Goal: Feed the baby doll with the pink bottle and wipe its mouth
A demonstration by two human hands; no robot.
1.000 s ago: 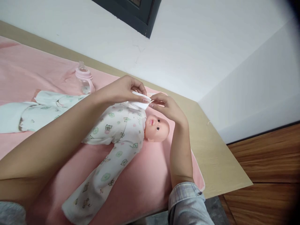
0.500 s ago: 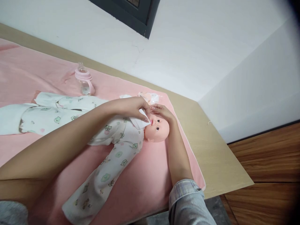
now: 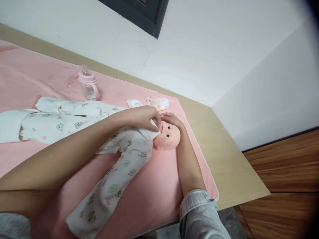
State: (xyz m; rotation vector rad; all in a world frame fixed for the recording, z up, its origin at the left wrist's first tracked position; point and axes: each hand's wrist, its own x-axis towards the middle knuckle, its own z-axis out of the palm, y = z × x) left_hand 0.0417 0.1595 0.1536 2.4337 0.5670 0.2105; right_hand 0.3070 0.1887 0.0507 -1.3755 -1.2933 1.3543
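Observation:
A baby doll [image 3: 170,141] lies on its back, dressed in white clothes [image 3: 72,124] with a green and brown print. My left hand [image 3: 147,118] reaches across its chest and pinches a white tissue [image 3: 149,133]. One corner of the tissue is at the doll's mouth; part of it is hidden under my fingers. My right hand [image 3: 173,119] curves round the top of the doll's head, its fingers stretched along the far side and nothing seen in them.
A pink blanket [image 3: 154,186] covers much of the wooden table [image 3: 224,172]. A baby bottle [image 3: 88,84] with a pink handle stands beyond the doll's legs. Near the head lies a small clear plastic packet [image 3: 159,103]. A white wall [image 3: 194,59] rises behind the table.
My left hand has shifted slightly at the doll's mouth, and less of the tissue shows below it. My right hand stays at the head.

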